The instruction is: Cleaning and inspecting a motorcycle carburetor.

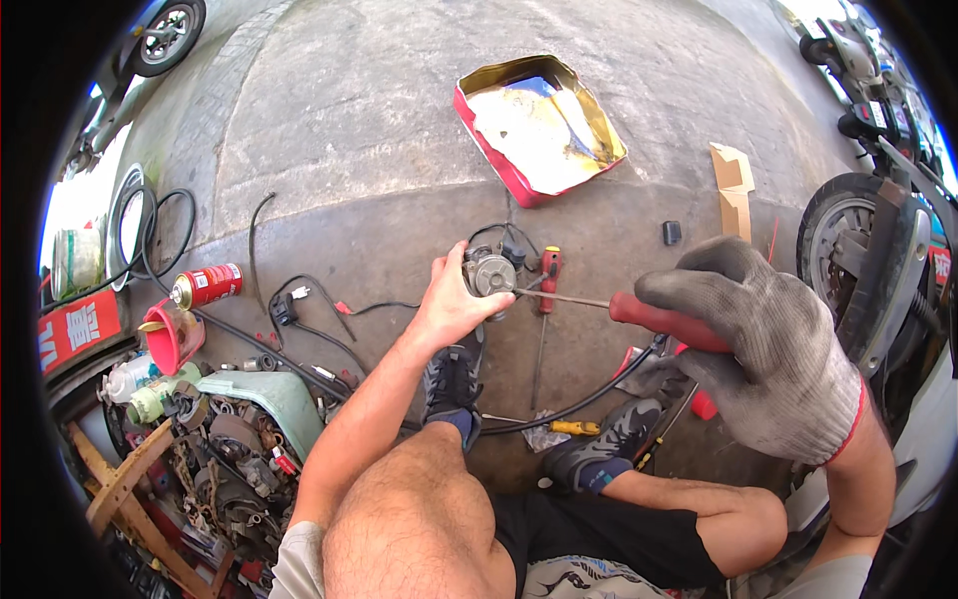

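My bare left hand [454,295] grips a small round metal part [495,272] with a black fitting and cable on it. My right hand [748,349], in a grey work glove with red cuff, holds a red-handled screwdriver [667,317]. Its long shaft [564,298] reaches left to the metal part, its tip at that part's edge beside my left thumb. A second red-and-yellow screwdriver [551,265] lies on the concrete just right of the part.
Ahead lies a cut red can tray [509,185]. Cables [324,334], a spray can [212,287], a pink jug [178,351], yellow screwdriver [574,427] and parts bin [264,394] surround my legs. A cardboard piece [733,195] and motorbike wheel [836,240] are right.
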Available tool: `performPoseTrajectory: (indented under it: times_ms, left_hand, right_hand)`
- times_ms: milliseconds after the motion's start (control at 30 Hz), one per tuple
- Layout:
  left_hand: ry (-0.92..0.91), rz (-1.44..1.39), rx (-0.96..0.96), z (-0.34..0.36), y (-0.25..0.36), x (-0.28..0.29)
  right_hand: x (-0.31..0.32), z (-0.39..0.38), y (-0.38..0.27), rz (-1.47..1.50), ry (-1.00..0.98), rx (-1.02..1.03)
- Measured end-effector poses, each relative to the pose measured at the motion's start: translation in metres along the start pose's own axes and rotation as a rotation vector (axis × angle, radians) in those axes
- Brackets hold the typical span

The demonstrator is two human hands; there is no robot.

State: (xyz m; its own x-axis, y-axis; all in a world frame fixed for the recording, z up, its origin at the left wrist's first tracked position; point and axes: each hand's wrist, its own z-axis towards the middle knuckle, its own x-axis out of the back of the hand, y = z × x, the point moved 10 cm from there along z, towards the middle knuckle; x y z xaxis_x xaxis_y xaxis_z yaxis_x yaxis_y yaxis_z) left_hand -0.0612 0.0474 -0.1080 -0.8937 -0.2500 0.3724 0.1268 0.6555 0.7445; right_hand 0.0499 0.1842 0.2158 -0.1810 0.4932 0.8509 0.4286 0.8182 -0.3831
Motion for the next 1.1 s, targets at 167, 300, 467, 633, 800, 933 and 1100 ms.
performPoseTrajectory:
  times_ms: [167,300,467,633,800,933,1100]
  left_hand:
    - [-0.005,-0.010,-0.011,0.001,-0.004,0.000]
    - [-0.014,0.008,-0.018,0.001,-0.005,-0.001]
    - [-0.001,0.008,-0.005,0.000,-0.003,-0.002]
    - [0.014,0.016,-0.025,0.001,-0.006,-0.001]
    - [0.004,0.016,-0.031,0.003,-0.006,-0.002]
    - [0.010,0.019,-0.014,-0.001,-0.003,-0.001]
    - [-0.009,-0.005,-0.016,0.001,-0.005,0.000]
  right_hand:
    - [-0.008,-0.002,0.014,-0.095,-0.035,-0.087]
    - [-0.006,-0.004,-0.001,-0.110,-0.021,-0.007]
    - [-0.003,-0.006,0.009,-0.090,0.025,-0.030]
    - [-0.016,-0.008,0.011,-0.168,-0.099,-0.109]
    - [-0.006,-0.005,-0.003,-0.034,0.001,0.014]
    - [-0.012,-0.008,0.009,-0.131,-0.054,-0.045]
    - [-0.003,-0.002,-0.007,-0.077,0.009,0.018]
